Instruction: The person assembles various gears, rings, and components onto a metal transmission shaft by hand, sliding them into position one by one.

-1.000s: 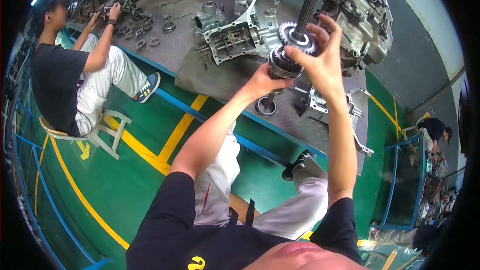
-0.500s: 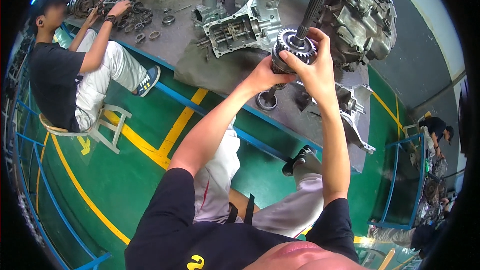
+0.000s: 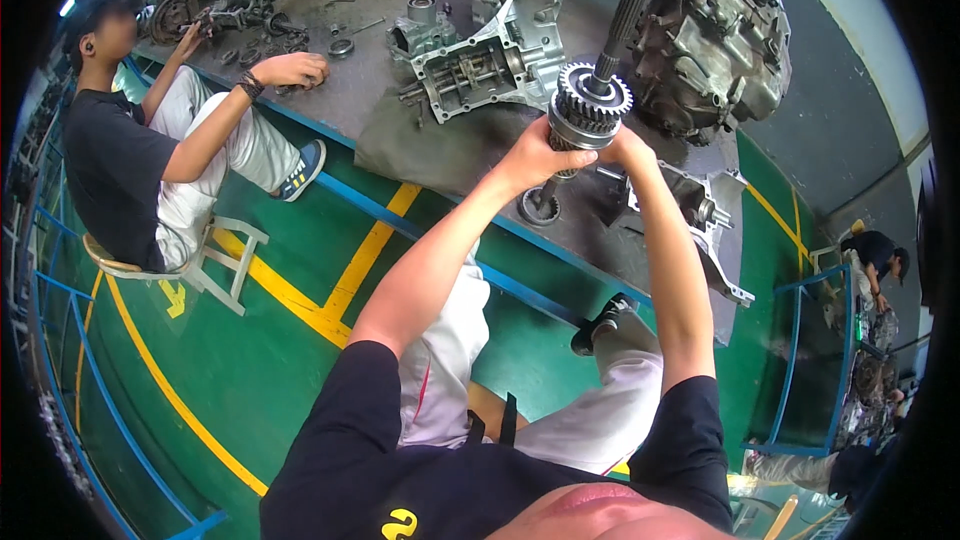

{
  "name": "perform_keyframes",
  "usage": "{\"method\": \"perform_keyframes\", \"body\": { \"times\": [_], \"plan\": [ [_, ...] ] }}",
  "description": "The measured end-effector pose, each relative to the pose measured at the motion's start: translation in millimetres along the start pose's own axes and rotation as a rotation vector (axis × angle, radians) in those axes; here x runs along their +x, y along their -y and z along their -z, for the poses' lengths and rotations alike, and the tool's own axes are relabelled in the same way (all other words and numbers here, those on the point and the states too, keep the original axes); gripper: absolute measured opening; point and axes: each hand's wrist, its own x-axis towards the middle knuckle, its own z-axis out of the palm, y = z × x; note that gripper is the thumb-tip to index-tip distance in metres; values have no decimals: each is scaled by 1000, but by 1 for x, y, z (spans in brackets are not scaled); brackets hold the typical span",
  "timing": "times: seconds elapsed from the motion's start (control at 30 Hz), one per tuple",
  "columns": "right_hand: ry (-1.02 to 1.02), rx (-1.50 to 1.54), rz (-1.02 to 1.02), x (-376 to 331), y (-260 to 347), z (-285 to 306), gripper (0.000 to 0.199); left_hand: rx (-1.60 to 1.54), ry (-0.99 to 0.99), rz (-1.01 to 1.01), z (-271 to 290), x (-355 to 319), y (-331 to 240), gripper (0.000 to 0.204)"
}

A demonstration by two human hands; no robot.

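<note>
My left hand is wrapped round the middle of a transmission gear shaft, its thumb lying across the front below a wide collar. On the right side my right hand grips the same shaft, its fingers mostly hidden behind the gears. The shaft leans with its long splined end up and away to the right. A toothed gear sits near its upper part. Its lower end comes down at a small toothed ring on the bench near the front edge; whether it rests inside cannot be told.
On the metal bench stand an opened gearbox housing, a large gearbox at the right and another casing near the right edge. A seated person reaches over loose bearings at the left.
My right hand has slid down from the upper gear to the shaft's right side. The collar and gear now show more fully. The co-worker's nearer hand has moved right along the bench.
</note>
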Motion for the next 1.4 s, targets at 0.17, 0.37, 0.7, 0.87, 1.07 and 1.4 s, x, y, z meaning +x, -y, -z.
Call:
{"method": "perform_keyframes", "body": {
  "times": [0.17, 0.37, 0.7, 0.87, 1.07, 1.4],
  "plan": [
    [111, 7, -127, 25, 25, -16, 53, -13, -24, -51, 5, -8, -3, 41],
    [156, 8, -197, 26, 41, -13, 52, -29, 9, -26, 7, -6, -2, 41],
    [84, 182, -149, 10, 61, -30, 51, 12, -41, -22, 22, -16, -10, 39],
    [-287, 298, -108, -6, 0, 1, 43, -3, 11, -38, -4, 0, 0, 38],
    [-610, 1486, -134, -8, 137, 149, 43, 54, -8, 26, 12, -9, -5, 43],
    [-1072, 1332, 441, -30, 205, 230, 44, 30, 2, 1, 3, -6, -5, 41]
  ]
}}
